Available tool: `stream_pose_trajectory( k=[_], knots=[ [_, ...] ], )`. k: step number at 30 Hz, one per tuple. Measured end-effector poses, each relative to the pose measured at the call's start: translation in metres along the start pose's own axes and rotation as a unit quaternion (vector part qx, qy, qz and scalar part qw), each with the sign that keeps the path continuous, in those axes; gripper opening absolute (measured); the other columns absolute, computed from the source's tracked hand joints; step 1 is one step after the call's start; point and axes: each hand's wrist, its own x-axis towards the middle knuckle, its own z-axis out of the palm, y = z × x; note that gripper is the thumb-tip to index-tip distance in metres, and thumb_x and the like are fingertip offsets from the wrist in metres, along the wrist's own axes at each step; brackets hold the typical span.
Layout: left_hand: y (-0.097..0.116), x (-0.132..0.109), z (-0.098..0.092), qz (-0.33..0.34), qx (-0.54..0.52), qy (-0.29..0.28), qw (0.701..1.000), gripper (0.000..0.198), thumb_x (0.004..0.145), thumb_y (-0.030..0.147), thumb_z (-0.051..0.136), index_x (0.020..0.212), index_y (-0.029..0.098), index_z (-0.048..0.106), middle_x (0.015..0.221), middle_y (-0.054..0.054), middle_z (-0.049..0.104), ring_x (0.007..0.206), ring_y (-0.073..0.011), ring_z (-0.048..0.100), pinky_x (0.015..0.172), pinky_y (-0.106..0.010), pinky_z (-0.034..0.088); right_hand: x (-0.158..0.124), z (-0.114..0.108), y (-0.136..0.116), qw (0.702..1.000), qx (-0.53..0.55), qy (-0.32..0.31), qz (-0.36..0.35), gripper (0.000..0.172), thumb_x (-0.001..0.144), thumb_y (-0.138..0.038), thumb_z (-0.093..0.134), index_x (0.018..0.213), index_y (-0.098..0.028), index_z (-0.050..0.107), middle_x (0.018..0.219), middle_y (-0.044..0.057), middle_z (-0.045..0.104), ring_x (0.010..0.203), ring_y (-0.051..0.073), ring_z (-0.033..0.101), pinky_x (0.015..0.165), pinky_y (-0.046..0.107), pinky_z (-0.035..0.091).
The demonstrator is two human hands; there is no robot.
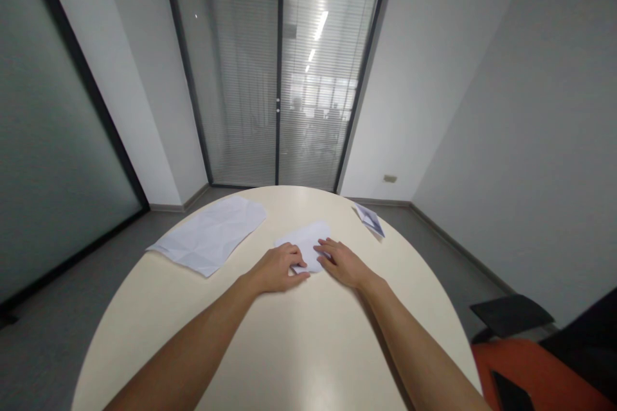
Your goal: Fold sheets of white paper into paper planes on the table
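Observation:
A white sheet of paper (pixel 308 245), which looks folded, lies on the table in front of me. My left hand (pixel 280 268) rests over its left near corner, fingers bent on the paper and thumb held apart along the near edge. On the right side of the same paper is my right hand (pixel 340 262), its fingers stretched across the edge and the thumb apart. Both hands press from above, and neither visibly grips the sheet. Parts of the paper's left and right edges are hidden under my fingers.
A large creased white sheet (pixel 209 234) lies at the table's left edge. Near the right edge sits a small folded paper (pixel 370 219). The round cream table (pixel 299 347) has an orange and black chair (pixel 515 366) at its right. Glass doors with blinds stand beyond.

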Motion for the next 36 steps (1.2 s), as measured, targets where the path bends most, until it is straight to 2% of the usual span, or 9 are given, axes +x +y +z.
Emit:
stream_pose_trajectory(
  k=[8,12,14,19,21,23,26,31,36],
  knots=[
    [0.001,0.003,0.002,-0.032,0.021,0.021,0.999,0.024,0.094,0.036,0.056,0.087,0.021,0.073,0.091,-0.004,0.072,0.091,-0.0198,0.063,0.083,-0.03,0.046,-0.001,-0.006,-0.01,1.0,0.018,0.002,0.008,0.04,0.099,-0.044,0.045,0.126,-0.021,0.064,0.142,0.014,0.056,0.137,0.031,0.045,0.112,0.051,0.034],
    [0.0,0.005,0.002,-0.056,0.025,0.035,0.998,0.027,0.096,0.036,0.053,0.083,0.02,0.071,0.086,-0.003,0.071,0.082,-0.0174,0.063,0.077,-0.028,0.044,-0.002,-0.015,-0.018,0.999,0.036,0.004,-0.005,0.031,0.096,-0.045,0.051,0.111,-0.019,0.063,0.115,0.013,0.068,0.111,0.028,0.062,0.1,0.046,0.045],
    [-0.001,0.005,0.002,-0.062,0.022,0.041,0.997,0.031,0.098,0.035,0.051,0.08,0.019,0.07,0.083,-0.002,0.069,0.078,-0.016,0.063,0.074,-0.027,0.043,-0.004,-0.019,-0.019,0.999,0.049,-0.003,-0.021,0.027,0.096,-0.044,0.052,0.103,-0.02,0.062,0.101,0.01,0.07,0.104,0.027,0.063,0.099,0.045,0.045],
    [-0.004,0.006,0.004,-0.072,0.021,0.054,0.996,0.037,0.1,0.034,0.046,0.072,0.019,0.065,0.079,-0.002,0.065,0.074,-0.0149,0.06,0.072,-0.026,0.042,-0.005,-0.022,-0.018,0.995,0.083,-0.022,-0.052,0.022,0.096,-0.043,0.052,0.094,-0.023,0.062,0.082,0.006,0.069,0.13,0.029,0.052,0.113,0.049,0.032],
    [-0.005,0.006,0.004,-0.074,0.017,0.059,0.995,0.037,0.101,0.034,0.044,0.074,0.018,0.064,0.079,-0.002,0.065,0.075,-0.0152,0.06,0.073,-0.026,0.042,-0.005,-0.02,-0.016,0.994,0.092,-0.034,-0.04,0.024,0.098,-0.043,0.05,0.097,-0.023,0.063,0.089,0.008,0.072,0.14,0.03,0.042,0.116,0.053,0.027],
    [-0.005,0.006,0.003,-0.074,0.011,0.063,0.995,0.038,0.102,0.034,0.041,0.076,0.018,0.064,0.081,-0.003,0.065,0.077,-0.0156,0.061,0.074,-0.027,0.043,-0.005,-0.016,-0.013,0.994,0.096,-0.044,-0.018,0.028,0.099,-0.045,0.047,0.101,-0.023,0.064,0.112,0.012,0.072,0.145,0.031,0.033,0.116,0.056,0.025],
    [-0.005,0.005,0.003,-0.075,-0.007,0.063,0.995,0.04,0.103,0.033,0.036,0.081,0.019,0.065,0.086,-0.004,0.067,0.082,-0.0165,0.062,0.079,-0.028,0.045,-0.003,-0.011,-0.009,0.996,0.08,-0.046,-0.001,0.035,0.099,-0.048,0.044,0.112,-0.022,0.065,0.142,0.012,0.057,0.146,0.034,0.03,0.115,0.057,0.026],
    [-0.009,0.005,0.008,-0.119,-0.03,0.083,0.989,0.022,0.098,0.031,0.045,0.109,0.021,0.062,0.095,-0.004,0.071,0.085,-0.0178,0.065,0.079,-0.028,0.049,-0.001,-0.009,-0.007,0.997,0.069,-0.007,-0.036,0.041,0.101,-0.045,0.042,0.12,-0.019,0.066,0.137,0.013,0.061,0.136,0.03,0.047,0.111,0.046,0.038],
    [-0.013,0.005,0.012,-0.153,-0.015,0.086,0.984,0.031,0.096,0.025,0.049,0.127,0.023,0.054,0.102,-0.004,0.072,0.091,-0.0188,0.068,0.083,-0.029,0.051,-0.001,-0.012,-0.012,0.996,0.083,0.012,-0.035,0.034,0.099,-0.042,0.046,0.104,-0.02,0.07,0.124,0.012,0.068,0.113,0.027,0.062,0.1,0.042,0.047]
  ],
)
